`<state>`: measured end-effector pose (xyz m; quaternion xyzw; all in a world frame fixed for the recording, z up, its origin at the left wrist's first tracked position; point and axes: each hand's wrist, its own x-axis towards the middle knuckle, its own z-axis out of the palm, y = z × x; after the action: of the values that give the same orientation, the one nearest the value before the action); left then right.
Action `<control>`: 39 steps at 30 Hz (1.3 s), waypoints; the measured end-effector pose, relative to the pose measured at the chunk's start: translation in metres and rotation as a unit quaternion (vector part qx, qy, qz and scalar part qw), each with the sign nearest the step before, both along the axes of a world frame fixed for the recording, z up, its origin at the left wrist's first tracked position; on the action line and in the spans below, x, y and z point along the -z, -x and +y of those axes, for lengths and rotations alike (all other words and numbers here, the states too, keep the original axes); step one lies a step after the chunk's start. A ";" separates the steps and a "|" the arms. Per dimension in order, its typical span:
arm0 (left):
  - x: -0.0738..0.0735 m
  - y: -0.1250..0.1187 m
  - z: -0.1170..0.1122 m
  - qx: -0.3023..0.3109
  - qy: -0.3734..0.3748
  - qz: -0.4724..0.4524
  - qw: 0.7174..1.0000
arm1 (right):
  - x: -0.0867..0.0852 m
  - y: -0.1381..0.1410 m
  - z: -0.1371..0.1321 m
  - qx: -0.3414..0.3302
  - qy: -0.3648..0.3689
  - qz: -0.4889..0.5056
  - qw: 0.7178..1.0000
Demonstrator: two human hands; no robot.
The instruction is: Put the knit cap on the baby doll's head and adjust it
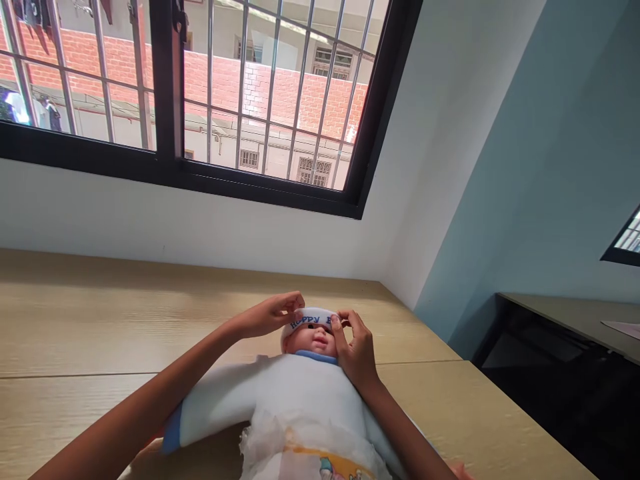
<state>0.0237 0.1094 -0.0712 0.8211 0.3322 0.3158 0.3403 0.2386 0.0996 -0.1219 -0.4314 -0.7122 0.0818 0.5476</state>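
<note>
A baby doll [320, 341] lies on its back on the wooden table, its head toward the window. It wears a white hat [313, 315] with blue lettering, a white top [310, 387] with blue trim, and a diaper [320, 453] with a cartoon print. My left hand [275, 313] pinches the hat's edge at the left side of the doll's head. With thumb and fingers closed, my right hand [356, 343] holds the hat's edge on the right side, over part of the doll's face. The hat's brim sits low, near the doll's eyes.
The wooden table [100, 320] reaches back to a white wall under a black-framed window [270, 190] with metal bars. At the right, beyond the table's edge, stands a dark desk [565, 327] with a pale sheet [623, 328] on it.
</note>
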 end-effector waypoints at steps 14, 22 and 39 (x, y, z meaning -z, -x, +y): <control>0.038 -0.024 0.010 -0.158 0.068 -0.173 0.970 | 0.012 -0.003 0.035 -0.067 0.195 0.195 0.959; 0.042 -0.026 0.007 -0.238 -0.025 -0.207 0.949 | 0.005 -0.005 0.025 -0.047 0.157 0.258 0.952; 0.041 -0.028 0.001 -0.210 -0.059 -0.145 0.965 | 0.007 -0.001 0.020 -0.083 0.171 0.204 0.960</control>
<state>0.0520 0.1107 -0.1122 0.6970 0.4252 0.5147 0.2616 0.2400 0.1198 -0.1285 -0.4321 -0.5938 0.3335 0.5912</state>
